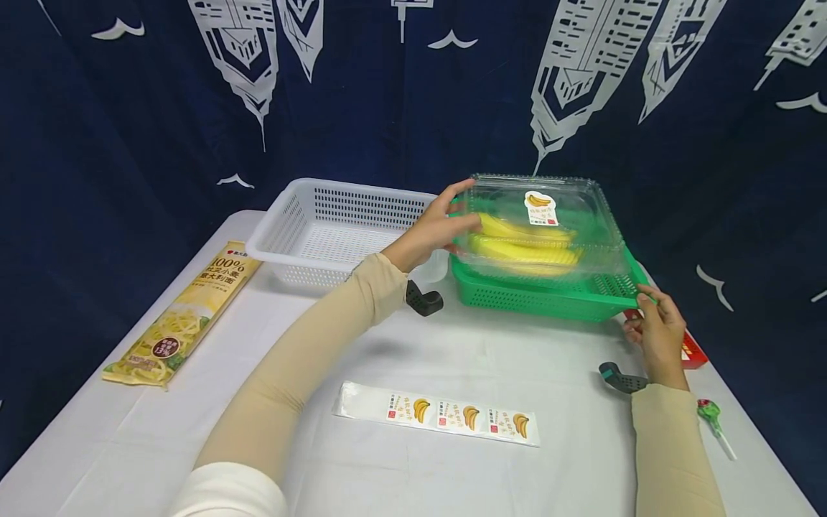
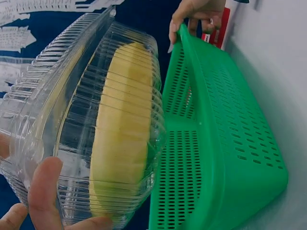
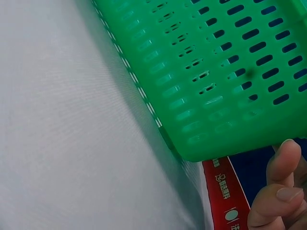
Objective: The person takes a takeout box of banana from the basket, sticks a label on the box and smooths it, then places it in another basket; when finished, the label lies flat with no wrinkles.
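My left hand grips the left end of a clear plastic clamshell box and holds it over the green basket. Yellow bananas show through the box, and a banana sticker is on its lid. In the left wrist view, the thumb and fingertips press on the clear wall beside the bananas. The right hand holds the basket's near right corner by the rim. Its curled fingers appear beside that corner in the right wrist view.
Left of the green basket stands a white basket. A pasta packet lies along the left table edge. A banana sticker strip lies in front. A red box and a lollipop are at the right.
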The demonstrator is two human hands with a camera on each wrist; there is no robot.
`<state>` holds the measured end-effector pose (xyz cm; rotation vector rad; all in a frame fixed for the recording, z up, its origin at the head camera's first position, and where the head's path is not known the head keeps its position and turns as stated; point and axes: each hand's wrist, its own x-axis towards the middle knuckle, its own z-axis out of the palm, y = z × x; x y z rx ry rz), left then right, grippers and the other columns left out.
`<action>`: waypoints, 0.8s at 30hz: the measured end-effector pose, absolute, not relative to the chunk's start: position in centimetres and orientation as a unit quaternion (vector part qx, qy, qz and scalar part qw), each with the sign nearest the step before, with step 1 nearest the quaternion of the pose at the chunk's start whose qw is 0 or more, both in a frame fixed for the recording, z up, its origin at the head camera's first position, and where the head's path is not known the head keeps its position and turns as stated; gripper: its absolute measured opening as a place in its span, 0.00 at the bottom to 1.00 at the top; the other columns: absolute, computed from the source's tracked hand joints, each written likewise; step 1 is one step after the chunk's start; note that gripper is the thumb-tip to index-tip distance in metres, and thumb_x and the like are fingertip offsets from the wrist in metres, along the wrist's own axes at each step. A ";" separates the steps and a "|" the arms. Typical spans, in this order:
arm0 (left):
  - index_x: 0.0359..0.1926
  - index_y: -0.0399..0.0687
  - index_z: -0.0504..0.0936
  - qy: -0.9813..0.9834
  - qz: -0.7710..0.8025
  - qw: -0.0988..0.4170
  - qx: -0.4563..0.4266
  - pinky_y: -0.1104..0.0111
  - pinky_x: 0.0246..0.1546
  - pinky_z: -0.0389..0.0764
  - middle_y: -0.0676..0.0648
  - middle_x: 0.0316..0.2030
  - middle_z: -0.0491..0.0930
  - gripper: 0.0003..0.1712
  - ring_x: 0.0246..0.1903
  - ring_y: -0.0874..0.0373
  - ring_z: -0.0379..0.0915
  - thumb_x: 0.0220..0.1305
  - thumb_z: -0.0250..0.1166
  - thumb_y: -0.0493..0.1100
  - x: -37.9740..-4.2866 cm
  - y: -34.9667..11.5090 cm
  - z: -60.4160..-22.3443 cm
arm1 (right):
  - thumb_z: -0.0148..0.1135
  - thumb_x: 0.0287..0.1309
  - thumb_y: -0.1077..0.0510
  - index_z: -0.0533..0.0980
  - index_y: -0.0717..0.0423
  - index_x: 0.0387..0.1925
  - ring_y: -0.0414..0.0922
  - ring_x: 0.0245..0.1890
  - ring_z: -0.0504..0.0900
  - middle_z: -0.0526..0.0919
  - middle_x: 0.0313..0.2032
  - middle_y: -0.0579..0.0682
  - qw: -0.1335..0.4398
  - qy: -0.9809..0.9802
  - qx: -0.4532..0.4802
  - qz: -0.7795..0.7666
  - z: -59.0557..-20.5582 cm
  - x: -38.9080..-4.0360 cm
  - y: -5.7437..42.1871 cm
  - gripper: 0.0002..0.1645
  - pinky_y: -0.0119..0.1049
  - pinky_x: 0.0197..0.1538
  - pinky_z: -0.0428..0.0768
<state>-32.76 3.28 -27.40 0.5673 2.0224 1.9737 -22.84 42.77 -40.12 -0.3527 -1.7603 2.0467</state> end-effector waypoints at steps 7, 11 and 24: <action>0.86 0.66 0.58 0.695 0.688 0.125 0.170 0.67 0.24 0.83 0.40 0.83 0.57 0.47 0.69 0.43 0.74 0.73 0.64 0.37 -34.0 4.8 -28.6 | 0.56 0.83 0.54 0.80 0.40 0.59 0.38 0.23 0.80 0.81 0.38 0.40 0.210 -0.640 -0.124 0.729 -40.1 -22.7 42.6 0.12 0.23 0.26 0.80; 0.86 0.67 0.58 0.695 0.690 0.126 0.155 0.66 0.25 0.83 0.40 0.83 0.57 0.47 0.69 0.44 0.74 0.72 0.65 0.38 -34.6 5.5 -29.3 | 0.56 0.83 0.55 0.80 0.40 0.59 0.38 0.23 0.80 0.81 0.38 0.41 0.208 -0.639 -0.122 0.731 -40.0 -22.7 42.6 0.12 0.23 0.26 0.80; 0.86 0.61 0.59 0.702 0.694 0.107 0.117 0.70 0.24 0.82 0.41 0.61 0.84 0.43 0.56 0.46 0.80 0.77 0.63 0.38 -35.6 7.9 -31.3 | 0.57 0.83 0.55 0.80 0.41 0.59 0.39 0.23 0.80 0.82 0.36 0.40 0.203 -0.634 -0.119 0.737 -39.7 -22.4 42.5 0.12 0.24 0.26 0.81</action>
